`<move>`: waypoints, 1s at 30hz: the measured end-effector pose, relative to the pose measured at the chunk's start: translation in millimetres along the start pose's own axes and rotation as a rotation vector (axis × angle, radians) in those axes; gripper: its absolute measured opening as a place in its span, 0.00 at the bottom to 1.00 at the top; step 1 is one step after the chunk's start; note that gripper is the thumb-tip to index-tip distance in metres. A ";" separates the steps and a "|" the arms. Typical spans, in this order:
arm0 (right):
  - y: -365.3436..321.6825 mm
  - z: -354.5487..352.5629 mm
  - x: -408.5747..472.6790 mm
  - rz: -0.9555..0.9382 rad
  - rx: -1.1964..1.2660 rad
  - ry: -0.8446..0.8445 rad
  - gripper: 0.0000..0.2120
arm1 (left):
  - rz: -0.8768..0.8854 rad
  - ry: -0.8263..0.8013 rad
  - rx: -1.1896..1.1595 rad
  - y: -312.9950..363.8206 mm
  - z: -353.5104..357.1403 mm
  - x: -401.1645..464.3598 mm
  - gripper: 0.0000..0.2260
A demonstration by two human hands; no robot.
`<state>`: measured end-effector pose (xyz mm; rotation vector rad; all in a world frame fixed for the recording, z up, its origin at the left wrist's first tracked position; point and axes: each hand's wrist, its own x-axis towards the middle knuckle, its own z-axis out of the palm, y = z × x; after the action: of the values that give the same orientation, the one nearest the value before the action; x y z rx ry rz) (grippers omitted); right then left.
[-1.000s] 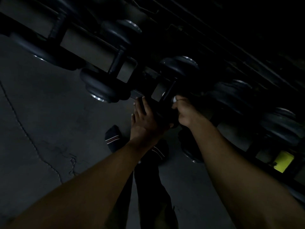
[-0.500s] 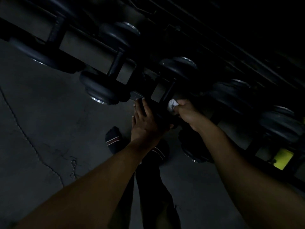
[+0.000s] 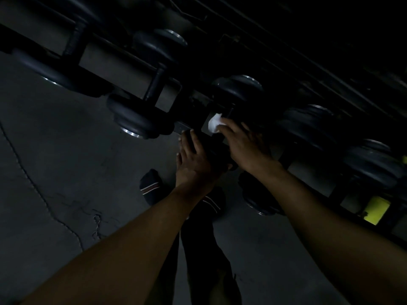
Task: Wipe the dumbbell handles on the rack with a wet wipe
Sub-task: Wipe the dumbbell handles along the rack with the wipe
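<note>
The scene is very dim. A dark dumbbell rack runs diagonally across the upper half, loaded with black round-headed dumbbells. My right hand pinches a crumpled white wet wipe against the handle of the middle dumbbell; the handle is mostly hidden in shadow. My left hand lies flat, fingers together, on that dumbbell's near head, which is barely visible beneath it. Another dumbbell with a bare handle sits just to the left.
More dumbbells fill the rack to the right, and one lies lower down. A yellow label glows at the right. My dark-socked feet stand on the cracked grey concrete floor.
My right hand has slid up along the handle toward the far head, and the white wipe, nearly hidden before, now shows at its fingertips. My left hand has stayed put.
</note>
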<state>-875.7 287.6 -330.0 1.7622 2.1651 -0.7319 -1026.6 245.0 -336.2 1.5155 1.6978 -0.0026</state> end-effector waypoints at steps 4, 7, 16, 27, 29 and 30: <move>-4.4 -11.9 16.2 0.081 -0.187 0.033 0.27 | -0.018 -0.017 -0.003 1.3 -1.9 -1.0 0.59; -9.9 -14.2 29.5 0.125 -0.325 0.046 0.24 | -0.009 -0.013 0.001 1.3 -3.9 -1.3 0.58; -20.7 -22.8 61.3 0.104 -0.555 -0.186 0.18 | -0.037 -0.038 0.017 1.6 -3.6 0.0 0.58; -36.1 -29.1 70.9 0.121 -0.682 -0.465 0.27 | -0.023 -0.018 0.030 -2.0 1.5 2.0 0.58; -35.3 -27.2 69.3 0.120 -0.631 -0.495 0.29 | -0.029 -0.020 0.028 -0.9 1.2 1.7 0.59; -36.2 -27.9 70.5 0.132 -0.582 -0.530 0.29 | -0.027 -0.018 0.030 -1.0 0.8 1.5 0.59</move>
<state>-923.9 356.3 -333.4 1.2225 1.6583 -0.4093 -1026.9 245.5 -338.0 1.5097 1.7110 -0.0560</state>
